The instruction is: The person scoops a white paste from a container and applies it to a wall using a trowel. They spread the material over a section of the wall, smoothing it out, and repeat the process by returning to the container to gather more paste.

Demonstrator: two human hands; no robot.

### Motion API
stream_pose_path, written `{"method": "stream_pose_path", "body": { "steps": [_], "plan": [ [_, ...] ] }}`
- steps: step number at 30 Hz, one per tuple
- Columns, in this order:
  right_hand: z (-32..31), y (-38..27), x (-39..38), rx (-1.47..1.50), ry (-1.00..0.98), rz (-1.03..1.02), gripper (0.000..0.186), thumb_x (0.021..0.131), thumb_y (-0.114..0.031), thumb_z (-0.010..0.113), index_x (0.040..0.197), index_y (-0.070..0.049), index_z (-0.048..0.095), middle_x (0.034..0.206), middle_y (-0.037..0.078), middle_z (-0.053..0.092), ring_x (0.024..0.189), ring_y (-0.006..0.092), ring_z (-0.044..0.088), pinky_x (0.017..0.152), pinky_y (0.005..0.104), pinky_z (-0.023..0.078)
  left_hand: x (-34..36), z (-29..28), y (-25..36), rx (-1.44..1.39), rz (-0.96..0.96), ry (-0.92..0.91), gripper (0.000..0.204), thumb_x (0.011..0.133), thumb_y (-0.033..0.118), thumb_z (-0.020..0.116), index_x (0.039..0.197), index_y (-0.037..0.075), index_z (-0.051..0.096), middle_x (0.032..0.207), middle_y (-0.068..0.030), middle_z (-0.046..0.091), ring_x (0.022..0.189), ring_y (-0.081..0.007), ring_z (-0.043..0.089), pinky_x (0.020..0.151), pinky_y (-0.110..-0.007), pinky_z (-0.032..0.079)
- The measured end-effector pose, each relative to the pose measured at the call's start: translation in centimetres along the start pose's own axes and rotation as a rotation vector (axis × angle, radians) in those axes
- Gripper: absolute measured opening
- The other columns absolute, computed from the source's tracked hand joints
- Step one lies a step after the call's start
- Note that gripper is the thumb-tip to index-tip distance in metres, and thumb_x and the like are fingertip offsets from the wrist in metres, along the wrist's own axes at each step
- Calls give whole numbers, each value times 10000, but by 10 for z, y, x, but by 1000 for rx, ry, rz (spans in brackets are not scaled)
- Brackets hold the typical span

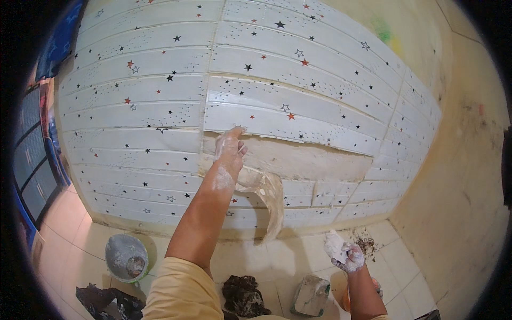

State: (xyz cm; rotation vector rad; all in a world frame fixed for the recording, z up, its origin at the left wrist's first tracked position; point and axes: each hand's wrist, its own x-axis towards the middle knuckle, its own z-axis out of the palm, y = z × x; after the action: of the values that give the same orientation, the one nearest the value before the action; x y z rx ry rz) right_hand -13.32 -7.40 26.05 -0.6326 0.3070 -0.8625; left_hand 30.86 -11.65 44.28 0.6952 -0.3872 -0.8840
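Wall covering (320,124) with a star print spreads above and around your left grip (230,145), which has one finger reaching onto the panel's lower edge, the others half curled; you can't tell from here whether it pinches anything. Just below and right of that grip runs a bare strip (314,160) of wall, with a loose flap (272,205) hanging beneath. Your right grip (349,257), low and well apart, is closed around a white lump (335,245) — powdery or pasty, hard to say which. The step in hand looks like feeling along the panel edge beside the bare strip. The next move probably calls for steady, light finger pressure there — and for keeping the lump clear until that edge has been checked.
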Motion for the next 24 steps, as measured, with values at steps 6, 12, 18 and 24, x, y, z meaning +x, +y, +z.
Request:
{"method": "stream_pose_path", "body": {
  "steps": [6,12,18,24],
  "plan": [
    [-4,11,4,-39,110,-8,616,688,-121,601,1267,49,482,1210,223,577,1007,368,626,599,427,551,18,-17,12,-52,-100,83,240,696,230,732,867,180,571,773,19,463,605,-111,398,547,-267,388],
    [-8,15,15,16,232,-63,399,725,-89,551,1099,49,556,1092,187,624,870,304,656,563,390,539,23,-16,22,-121,-48,-32,179,720,199,751,800,161,596,719,37,501,573,-104,423,523,-268,395],
    [32,6,48,166,244,-88,303,760,-80,547,1051,4,540,1022,152,627,857,297,638,630,413,538,21,14,58,132,386,-256,158,783,171,735,831,71,622,752,-8,595,637,-100,534,519,-252,424],
    [111,5,96,146,92,-192,368,802,-88,553,1148,26,505,1083,175,600,962,305,606,750,427,511,22,50,107,215,418,-206,269,799,170,719,975,-14,634,846,-65,639,673,-123,591,553,-238,453]
  ]
}}
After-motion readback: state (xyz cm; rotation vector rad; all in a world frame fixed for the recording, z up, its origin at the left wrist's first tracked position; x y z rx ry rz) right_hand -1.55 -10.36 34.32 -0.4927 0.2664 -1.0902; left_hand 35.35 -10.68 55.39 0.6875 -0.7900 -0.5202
